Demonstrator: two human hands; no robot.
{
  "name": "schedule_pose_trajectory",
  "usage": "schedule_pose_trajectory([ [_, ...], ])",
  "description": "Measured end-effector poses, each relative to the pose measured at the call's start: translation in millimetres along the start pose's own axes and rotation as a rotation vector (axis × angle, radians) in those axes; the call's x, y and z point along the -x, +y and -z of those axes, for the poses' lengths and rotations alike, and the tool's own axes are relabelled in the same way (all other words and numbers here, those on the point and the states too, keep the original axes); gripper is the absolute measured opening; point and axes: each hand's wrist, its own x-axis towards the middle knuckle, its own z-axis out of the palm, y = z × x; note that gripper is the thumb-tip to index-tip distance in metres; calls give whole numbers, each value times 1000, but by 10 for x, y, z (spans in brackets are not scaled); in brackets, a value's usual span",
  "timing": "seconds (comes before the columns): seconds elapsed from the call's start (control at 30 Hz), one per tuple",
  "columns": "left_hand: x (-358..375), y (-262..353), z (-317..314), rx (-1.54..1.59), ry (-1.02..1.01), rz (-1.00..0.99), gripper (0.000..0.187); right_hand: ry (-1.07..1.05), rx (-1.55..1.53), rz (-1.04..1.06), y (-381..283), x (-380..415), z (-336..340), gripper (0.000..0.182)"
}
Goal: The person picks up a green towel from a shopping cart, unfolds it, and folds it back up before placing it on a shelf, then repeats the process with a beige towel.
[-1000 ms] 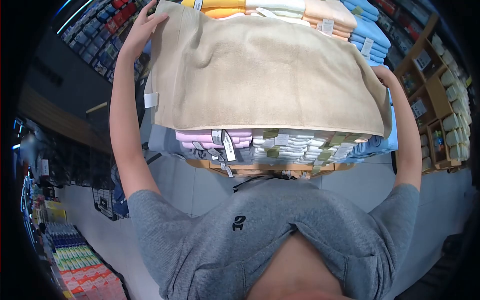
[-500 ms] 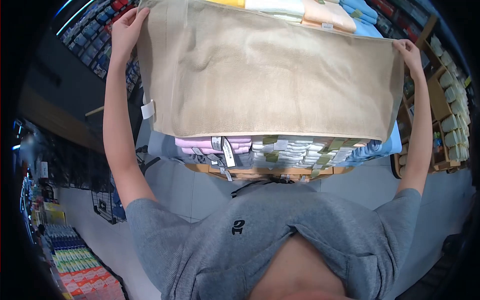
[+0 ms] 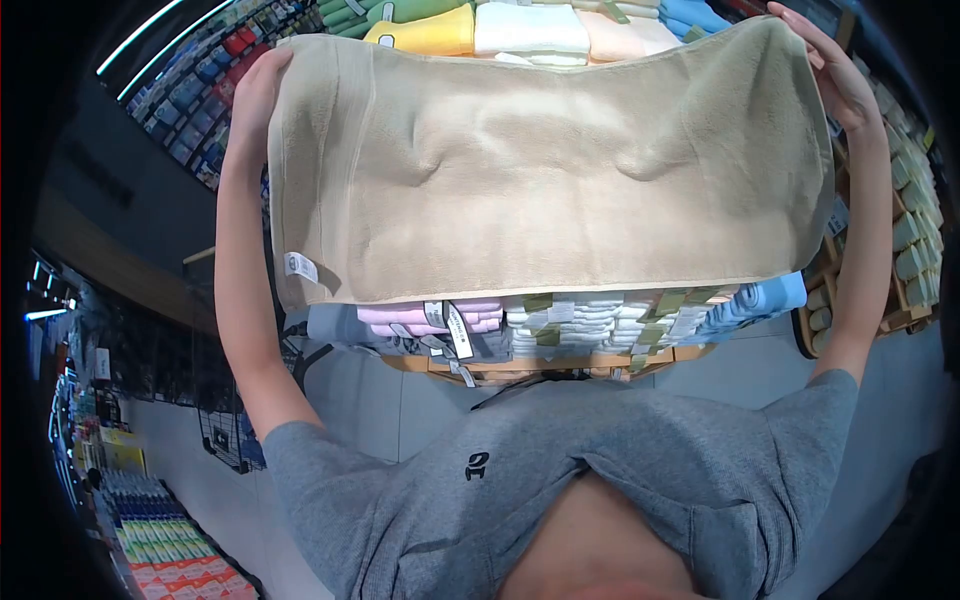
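A beige towel (image 3: 560, 180) is stretched wide above stacks of folded towels, its small white label (image 3: 300, 267) at the lower left. My left hand (image 3: 262, 85) grips the towel's upper left corner, with the fingertips partly hidden. At the upper right corner, my right hand (image 3: 838, 75) is at the towel's edge, fingers along and partly behind the cloth. Beneath the lower hem show folded pink towels (image 3: 385, 316), white towels (image 3: 560, 325) and blue towels (image 3: 765, 298), some with tags.
Yellow towels (image 3: 440, 32), green towels (image 3: 400, 12) and white towels (image 3: 530, 30) lie beyond the beige one. Shelves with rolled light items (image 3: 912, 215) stand right. A wire basket (image 3: 222, 440) and stacked packages (image 3: 165, 525) are at the left.
The towel's right end has risen and curved, with my right hand higher and turned at its corner. The left side sits slightly lower, and more coloured towels show beyond the top edge.
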Motion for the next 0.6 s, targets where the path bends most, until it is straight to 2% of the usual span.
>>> schedule_pose_trajectory([
  [0.1,197,185,-341,140,-94,75,29,-23,-38,107,31,92,-495,28],
  [0.2,444,397,-691,267,-219,89,23,-433,-75,233,83,192,-916,27],
  [0.23,446,344,-759,332,-305,48,20,-306,-37,330,262,182,-1128,22],
  [0.27,494,346,-822,283,-382,45,21,-482,124,270,217,212,-1294,21],
  [0.3,576,384,-904,231,-457,42,21,-482,280,228,271,236,-1452,21],
  [0.33,724,450,-1055,236,-439,36,22,-579,167,358,549,111,-1570,22],
  [0.37,849,506,-1208,240,-420,31,22,-447,306,359,478,320,-1758,21],
  [0.43,940,429,-1323,185,-432,-47,25,-446,676,798,622,198,-1857,23],
  [0.5,1038,429,-1382,142,-397,-101,24,-361,607,945,798,168,-1995,19],
  [0.6,1103,435,-1328,54,-386,-76,23,-381,521,791,880,124,-2051,22],
])
